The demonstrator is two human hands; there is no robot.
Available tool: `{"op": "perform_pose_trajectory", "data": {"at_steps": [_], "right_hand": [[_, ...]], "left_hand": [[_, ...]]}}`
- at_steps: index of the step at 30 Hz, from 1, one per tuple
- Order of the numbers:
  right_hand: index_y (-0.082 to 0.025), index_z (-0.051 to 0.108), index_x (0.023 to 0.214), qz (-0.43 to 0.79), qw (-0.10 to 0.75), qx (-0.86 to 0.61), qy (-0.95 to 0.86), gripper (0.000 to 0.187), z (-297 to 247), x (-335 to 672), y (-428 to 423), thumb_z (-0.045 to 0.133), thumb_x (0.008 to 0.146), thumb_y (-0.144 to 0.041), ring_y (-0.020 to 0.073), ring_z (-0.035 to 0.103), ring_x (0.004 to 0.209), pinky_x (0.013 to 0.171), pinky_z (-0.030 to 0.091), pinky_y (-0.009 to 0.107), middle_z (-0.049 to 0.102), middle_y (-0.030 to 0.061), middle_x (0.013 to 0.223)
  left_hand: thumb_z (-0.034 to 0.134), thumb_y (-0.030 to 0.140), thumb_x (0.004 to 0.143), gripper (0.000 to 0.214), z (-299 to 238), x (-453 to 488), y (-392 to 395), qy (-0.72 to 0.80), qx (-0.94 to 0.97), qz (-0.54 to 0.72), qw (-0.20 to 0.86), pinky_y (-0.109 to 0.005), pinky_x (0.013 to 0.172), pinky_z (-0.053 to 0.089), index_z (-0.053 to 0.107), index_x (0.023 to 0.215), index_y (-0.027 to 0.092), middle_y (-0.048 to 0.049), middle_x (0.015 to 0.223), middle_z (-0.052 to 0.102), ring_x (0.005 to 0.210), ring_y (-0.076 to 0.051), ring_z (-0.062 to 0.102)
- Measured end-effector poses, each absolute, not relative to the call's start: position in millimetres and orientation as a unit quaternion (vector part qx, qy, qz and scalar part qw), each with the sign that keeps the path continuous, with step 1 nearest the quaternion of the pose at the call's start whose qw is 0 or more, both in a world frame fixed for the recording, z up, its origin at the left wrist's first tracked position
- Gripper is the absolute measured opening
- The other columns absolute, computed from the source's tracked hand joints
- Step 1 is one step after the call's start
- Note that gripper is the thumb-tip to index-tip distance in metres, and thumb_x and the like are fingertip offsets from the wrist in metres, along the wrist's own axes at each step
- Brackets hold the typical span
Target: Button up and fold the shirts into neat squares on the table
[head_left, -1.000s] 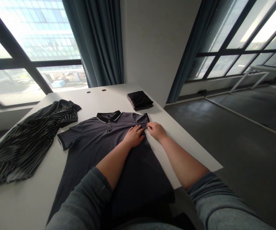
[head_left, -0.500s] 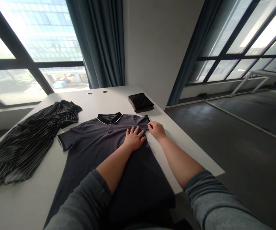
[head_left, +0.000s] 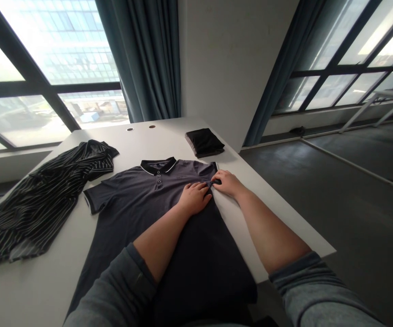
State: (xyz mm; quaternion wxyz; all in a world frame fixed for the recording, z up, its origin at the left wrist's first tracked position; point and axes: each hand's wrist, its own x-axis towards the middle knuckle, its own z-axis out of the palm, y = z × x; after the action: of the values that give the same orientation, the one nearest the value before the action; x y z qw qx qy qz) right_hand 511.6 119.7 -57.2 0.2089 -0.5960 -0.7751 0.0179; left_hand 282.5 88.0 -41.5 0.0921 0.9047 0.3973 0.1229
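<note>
Right then, a dark grey polo shirt (head_left: 131, 218) lay flat and face up on the white table (head_left: 285, 222), its black collar (head_left: 158, 165) toward the far edge and its lower body running over the near edge. The person's left hand (head_left: 192, 198) rested open on the chest, while the right hand (head_left: 228, 184) pinched a narrow fold of fabric at the shirt's side, below the shoulder, with the left fingertips (head_left: 199, 185) just meeting that fold. Grey sleeves (head_left: 114, 290) covered the person's arms up to the bare forearms. Just past the shirt's shoulder, near the far edge, sat a folded black garment (head_left: 203, 142). Along the left edge, a crumpled black-and-white striped shirt (head_left: 36, 213) lay just beside the polo's sleeve (head_left: 96, 200).
</note>
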Motion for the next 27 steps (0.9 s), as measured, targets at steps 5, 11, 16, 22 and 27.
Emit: {"op": "perform_pose_trajectory", "data": {"at_steps": [5,11,16,22,27], "right_hand": [[-0.023,0.077,0.088,0.004,0.215,-0.604,-0.768,0.009,-49.8,503.0,118.7,0.068,0.089,-0.022,0.0245,0.064,0.100,0.092,0.046,0.034,0.076,0.0058,0.100],[-0.023,0.076,0.086,0.002,0.195,-0.599,-0.777,0.008,-31.5,499.0,110.2,0.068,0.088,-0.021,0.0223,0.066,0.090,0.082,0.044,0.032,0.078,0.0041,0.092],[-0.023,0.075,0.084,0.013,0.187,-0.589,-0.786,0.010,-24.4,496.4,107.1,0.068,0.083,-0.017,0.0197,0.065,0.082,0.076,0.042,0.029,0.076,0.0025,0.086],[-0.023,0.078,0.082,0.038,0.159,-0.580,-0.798,0.014,-31.4,496.8,109.6,0.066,0.080,-0.016,0.0186,0.066,0.081,0.073,0.043,0.027,0.076,0.0032,0.088],[-0.023,0.082,0.086,0.062,0.147,-0.566,-0.809,0.017,-35.3,499.5,110.3,0.066,0.083,-0.018,0.0185,0.067,0.083,0.074,0.045,0.026,0.077,0.0037,0.093]], "left_hand": [[0.041,0.051,0.106,0.056,-46.4,284.6,88.3,0.397,0.909,0.087,0.092,-0.056,0.127,0.026,0.051,0.156,0.026,-0.0067,0.168,0.042,0.156,-0.030,0.035],[0.040,0.054,0.106,0.060,-53.0,284.0,90.8,0.408,0.905,0.087,0.083,-0.054,0.129,0.023,0.048,0.158,0.026,-0.0095,0.172,0.032,0.158,-0.032,0.030],[0.039,0.053,0.106,0.060,-54.4,284.1,91.6,0.406,0.906,0.081,0.088,-0.055,0.130,0.022,0.048,0.158,0.024,-0.0102,0.174,0.027,0.159,-0.032,0.028],[0.040,0.043,0.106,0.054,-47.8,285.6,90.7,0.391,0.911,0.081,0.103,-0.062,0.128,0.023,0.050,0.155,0.023,-0.0085,0.175,0.026,0.159,-0.032,0.029],[0.042,0.033,0.104,0.048,-43.3,284.8,91.3,0.374,0.916,0.092,0.115,-0.065,0.128,0.022,0.054,0.150,0.023,-0.0094,0.164,0.046,0.150,-0.029,0.042]]}}
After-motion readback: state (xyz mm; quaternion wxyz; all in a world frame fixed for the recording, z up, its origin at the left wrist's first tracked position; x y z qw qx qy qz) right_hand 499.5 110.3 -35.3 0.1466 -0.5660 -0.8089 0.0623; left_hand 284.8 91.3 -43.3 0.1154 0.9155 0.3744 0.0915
